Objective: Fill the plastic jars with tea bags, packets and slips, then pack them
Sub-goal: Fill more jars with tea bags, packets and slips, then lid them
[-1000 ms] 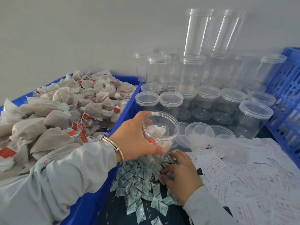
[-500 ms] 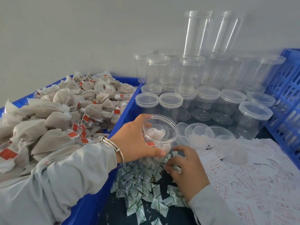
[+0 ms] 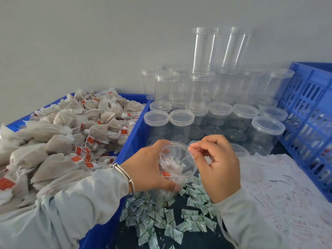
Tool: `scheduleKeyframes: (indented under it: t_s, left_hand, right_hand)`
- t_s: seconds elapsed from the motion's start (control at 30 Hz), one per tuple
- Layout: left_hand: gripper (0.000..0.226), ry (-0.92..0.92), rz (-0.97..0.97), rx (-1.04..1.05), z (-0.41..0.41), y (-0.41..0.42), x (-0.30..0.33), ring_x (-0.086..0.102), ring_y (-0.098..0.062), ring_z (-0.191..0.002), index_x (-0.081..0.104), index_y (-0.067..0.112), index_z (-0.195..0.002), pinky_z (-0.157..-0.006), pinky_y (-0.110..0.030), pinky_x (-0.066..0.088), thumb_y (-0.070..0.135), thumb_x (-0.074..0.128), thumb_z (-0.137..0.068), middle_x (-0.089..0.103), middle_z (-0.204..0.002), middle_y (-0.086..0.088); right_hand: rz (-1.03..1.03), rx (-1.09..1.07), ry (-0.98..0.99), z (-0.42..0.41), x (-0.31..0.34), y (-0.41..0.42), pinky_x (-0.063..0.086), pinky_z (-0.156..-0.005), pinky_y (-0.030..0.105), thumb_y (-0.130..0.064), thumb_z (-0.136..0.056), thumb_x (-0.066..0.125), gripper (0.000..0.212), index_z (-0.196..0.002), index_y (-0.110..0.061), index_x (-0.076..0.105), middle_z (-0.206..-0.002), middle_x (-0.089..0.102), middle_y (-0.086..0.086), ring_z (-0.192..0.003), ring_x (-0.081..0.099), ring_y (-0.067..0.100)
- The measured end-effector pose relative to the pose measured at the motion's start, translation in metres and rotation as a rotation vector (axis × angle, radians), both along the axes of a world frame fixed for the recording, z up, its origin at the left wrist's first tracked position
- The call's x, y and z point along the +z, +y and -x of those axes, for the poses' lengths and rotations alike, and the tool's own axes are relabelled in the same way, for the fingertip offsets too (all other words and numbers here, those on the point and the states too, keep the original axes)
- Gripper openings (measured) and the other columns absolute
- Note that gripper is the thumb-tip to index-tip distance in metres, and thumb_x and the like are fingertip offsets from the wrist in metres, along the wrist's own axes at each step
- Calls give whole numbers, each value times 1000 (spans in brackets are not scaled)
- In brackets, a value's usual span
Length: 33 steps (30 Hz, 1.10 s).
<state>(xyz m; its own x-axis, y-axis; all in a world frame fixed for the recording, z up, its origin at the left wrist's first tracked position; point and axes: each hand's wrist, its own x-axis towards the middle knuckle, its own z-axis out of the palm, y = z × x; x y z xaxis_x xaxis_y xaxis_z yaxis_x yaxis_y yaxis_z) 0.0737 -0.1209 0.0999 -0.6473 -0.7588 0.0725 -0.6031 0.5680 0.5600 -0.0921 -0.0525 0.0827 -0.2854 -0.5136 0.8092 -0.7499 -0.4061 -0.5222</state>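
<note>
- Left hand (image 3: 149, 169) gripped a tilted open jar (image 3: 177, 164) holding tea bags.
- Right hand (image 3: 218, 168), fingers curled, pinched something unclear over its mouth.
- Blue bin (image 3: 133, 139) held tea bags (image 3: 59, 133).

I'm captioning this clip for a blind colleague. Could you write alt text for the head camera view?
A person's left hand grips an open clear jar part-filled with tea bags, while the right hand hovers at its mouth, fingers curled. A blue bin of tea bags sits left, lidded empty jars behind, green-printed packets below, and paper slips right.
</note>
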Motion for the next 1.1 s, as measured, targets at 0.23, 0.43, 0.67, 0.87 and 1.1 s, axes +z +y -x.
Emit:
scheduleKeyframes:
  t_s: [0.23, 0.43, 0.67, 0.87, 1.1]
  left_hand:
    - [105, 6, -1, -1, -2, -3, 1, 51, 2, -106, 28, 40, -133, -79, -5, 35, 65, 78, -44, 48, -121, 22]
    - [107, 12, -12, -18, -1, -1, 2, 50, 13, -97, 30, 41, -131, -69, 2, 35, 70, 73, -37, 46, -112, 29]
    - [100, 22, -13, -22, -2, 0, 2, 48, 17, -96, 32, 41, -128, -70, 6, 35, 65, 78, -43, 47, -112, 29]
    - [97, -2, -14, -11, 0, -1, 2, 52, 11, -98, 29, 47, -122, -71, -1, 38, 68, 77, -40, 49, -116, 27]
    - [95, -10, -33, -16, -1, 0, 3, 49, 16, -99, 28, 52, -118, -71, -1, 39, 69, 76, -38, 49, -111, 32]
  right_hand:
    - [-146, -139, -60, 43, -15, 17, 39, -72, 0, -7, -82, 72, 3, -80, -10, 71, -82, 57, -4, -73, 55, 0]
    - [-832, -179, -32, 93, -54, 24, 36, -72, 6, -14, -87, 67, 14, -100, -16, 72, -96, 62, -3, -78, 54, 2]
    - [-1058, -170, 106, 81, -80, 23, 25, -102, 18, -40, -82, 71, 56, -131, -20, 56, -125, 43, -5, -121, 37, 13]
    - [-983, -160, 67, 89, -78, 23, 32, -92, 14, -35, -88, 65, 38, -121, -16, 64, -122, 56, -3, -108, 51, 9]
    - [-802, -183, 25, 90, -76, 24, 36, -72, 15, -16, -93, 58, 17, -93, -8, 73, -90, 63, 0, -81, 52, 10]
